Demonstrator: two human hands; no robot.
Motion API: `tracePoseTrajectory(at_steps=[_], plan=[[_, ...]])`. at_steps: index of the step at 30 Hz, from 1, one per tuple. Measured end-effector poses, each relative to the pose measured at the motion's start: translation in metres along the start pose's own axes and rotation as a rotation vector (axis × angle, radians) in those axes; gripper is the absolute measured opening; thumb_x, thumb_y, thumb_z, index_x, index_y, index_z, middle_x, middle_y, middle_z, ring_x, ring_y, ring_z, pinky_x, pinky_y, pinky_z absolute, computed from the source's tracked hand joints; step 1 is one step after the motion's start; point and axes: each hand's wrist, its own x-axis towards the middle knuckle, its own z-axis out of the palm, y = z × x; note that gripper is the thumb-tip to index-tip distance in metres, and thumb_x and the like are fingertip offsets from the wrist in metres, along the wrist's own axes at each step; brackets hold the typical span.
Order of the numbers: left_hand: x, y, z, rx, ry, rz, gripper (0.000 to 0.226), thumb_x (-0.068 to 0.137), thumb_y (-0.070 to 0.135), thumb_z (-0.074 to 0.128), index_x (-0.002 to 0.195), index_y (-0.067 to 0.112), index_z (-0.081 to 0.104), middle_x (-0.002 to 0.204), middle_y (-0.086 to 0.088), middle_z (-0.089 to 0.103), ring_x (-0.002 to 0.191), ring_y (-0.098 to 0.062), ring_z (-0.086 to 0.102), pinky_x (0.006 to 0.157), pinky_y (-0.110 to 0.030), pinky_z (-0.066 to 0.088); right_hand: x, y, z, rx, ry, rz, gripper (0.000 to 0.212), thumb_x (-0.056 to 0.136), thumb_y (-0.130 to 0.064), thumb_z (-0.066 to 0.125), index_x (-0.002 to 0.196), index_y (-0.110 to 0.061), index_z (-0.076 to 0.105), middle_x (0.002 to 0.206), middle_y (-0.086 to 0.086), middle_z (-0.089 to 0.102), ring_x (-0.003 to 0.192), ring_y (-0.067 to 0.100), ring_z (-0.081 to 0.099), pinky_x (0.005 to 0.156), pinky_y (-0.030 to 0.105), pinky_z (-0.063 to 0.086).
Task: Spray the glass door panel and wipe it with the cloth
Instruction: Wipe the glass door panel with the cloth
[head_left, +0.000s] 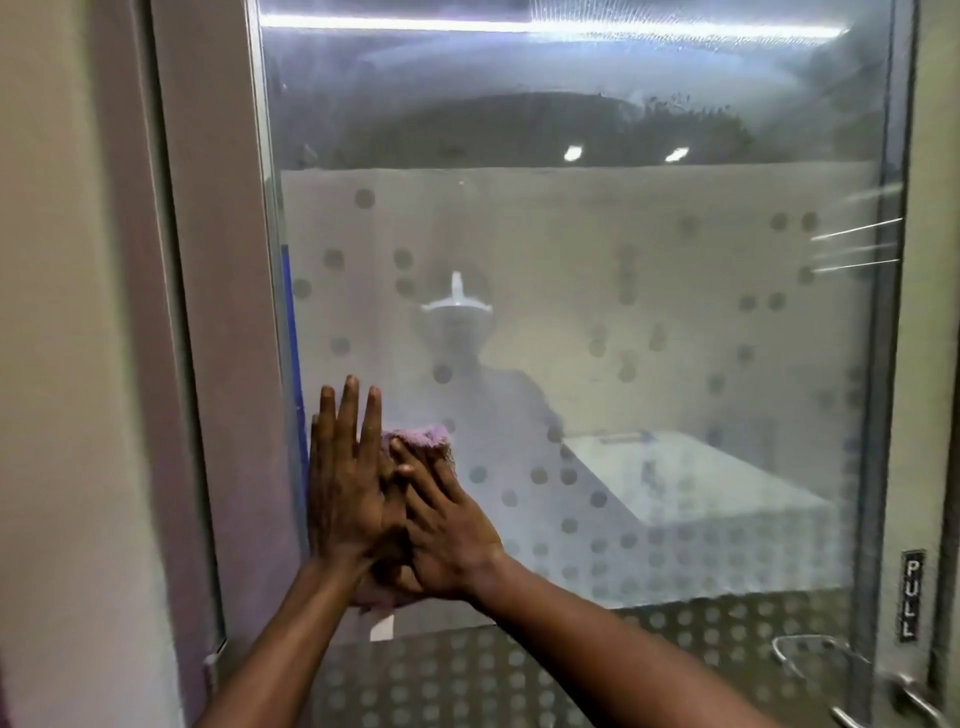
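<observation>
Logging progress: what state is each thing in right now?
Glass: hazy, smeared up top.
Cloth: pressed on glass under both hands.
Left hand: flat, fingers straight.
Right hand: flat on cloth.
Handle: untouched.

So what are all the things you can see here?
Glass door panel: one, misty with frosted dots, middle of view.
Cloth: one, pinkish purple, low on the glass near its left edge, under the hands.
PULL sign: one, dark, right door edge.
Door handle: one, silver, bottom right.
Door frame: one, grey, left of the glass.
Left hand: one, fingers straight, pressing flat.
Right hand: one, pressing on the cloth.
</observation>
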Motion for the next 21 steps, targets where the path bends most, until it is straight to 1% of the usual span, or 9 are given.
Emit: tracePoseTrajectory(at_steps=[2,4,5,7,9,13,17,19,21], plan=[[-0.006,-0.006,0.001,0.047,-0.094,0.062,0.077,0.089,0.03,0.039,0.161,0.013,0.02,0.171,-0.012,0.012,0.16,-0.032,0.005,0.127,-0.055,0.016,-0.014,-0.003,0.009,0.005,-0.051,-0.073,0.082,0.093,-0.059,0.046,0.159,-0.012,0.033,0.169,0.018,0.021,0.16,0.038,0.001,0.13,0.056,0.011],[-0.003,-0.015,-0.002,0.077,-0.129,0.055,0.078,0.089,0.03,0.039,0.162,0.013,0.019,0.172,-0.011,0.011,0.16,-0.032,0.004,0.127,-0.054,0.015,-0.01,0.008,0.009,0.028,-0.031,-0.177,0.066,0.09,-0.055,0.055,0.143,-0.016,0.058,0.163,0.021,0.036,0.16,0.038,0.006,0.13,0.054,0.01],[0.0,-0.019,-0.004,0.095,-0.129,0.042,0.078,0.088,0.03,0.04,0.161,0.012,0.019,0.172,-0.011,0.011,0.16,-0.032,0.004,0.127,-0.054,0.015,-0.004,0.017,0.007,0.03,-0.01,-0.239,0.058,0.089,-0.052,0.06,0.135,-0.017,0.064,0.159,0.022,0.043,0.159,0.038,0.01,0.13,0.055,0.009],[0.01,-0.025,-0.009,0.138,-0.089,0.013,0.077,0.089,0.031,0.039,0.161,0.012,0.02,0.171,-0.011,0.011,0.16,-0.031,0.004,0.128,-0.052,0.014,0.016,0.04,-0.005,0.031,0.025,-0.361,0.057,0.087,-0.05,0.066,0.135,-0.018,0.065,0.157,0.024,0.045,0.158,0.04,0.017,0.13,0.057,0.009],[0.022,-0.027,-0.012,0.15,-0.04,-0.038,0.074,0.094,0.037,0.037,0.162,0.013,0.019,0.171,-0.009,0.01,0.16,-0.032,0.006,0.128,-0.051,0.012,0.044,0.064,-0.025,0.058,0.063,-0.377,0.066,0.089,-0.052,0.065,0.145,-0.018,0.057,0.162,0.024,0.036,0.157,0.042,0.018,0.128,0.06,0.011],[0.036,-0.028,-0.011,0.096,0.01,-0.095,0.076,0.102,0.057,0.023,0.161,0.01,0.021,0.17,-0.015,0.017,0.158,-0.035,0.012,0.128,-0.052,0.017,0.116,0.121,-0.073,-0.03,0.168,-0.172,0.075,0.094,-0.062,0.052,0.157,-0.022,0.039,0.166,0.023,0.026,0.156,0.045,0.017,0.126,0.063,0.011],[0.032,-0.025,-0.009,0.109,-0.031,-0.087,0.077,0.102,0.059,0.018,0.162,0.011,0.01,0.171,-0.017,0.011,0.159,-0.035,0.006,0.129,-0.052,0.013,0.174,0.162,-0.113,-0.114,0.209,0.132,0.082,0.096,-0.071,0.037,0.161,-0.021,0.03,0.168,0.025,0.02,0.156,0.047,0.015,0.126,0.063,0.007],[0.029,-0.026,-0.006,0.124,-0.039,-0.074,0.079,0.102,0.06,0.016,0.162,0.008,0.011,0.171,-0.018,0.009,0.159,-0.036,0.005,0.129,-0.054,0.013,0.187,0.164,-0.117,-0.105,0.224,0.277,0.084,0.095,-0.072,0.032,0.162,-0.022,0.027,0.169,0.026,0.016,0.157,0.047,0.011,0.126,0.063,0.006],[0.027,-0.029,-0.005,0.092,-0.013,-0.068,0.081,0.102,0.059,0.018,0.161,0.004,0.014,0.17,-0.02,0.011,0.159,-0.037,0.007,0.128,-0.056,0.016,0.187,0.155,-0.11,-0.079,0.256,0.366,0.081,0.095,-0.069,0.035,0.161,-0.023,0.027,0.168,0.027,0.015,0.157,0.047,0.01,0.125,0.064,0.009]])
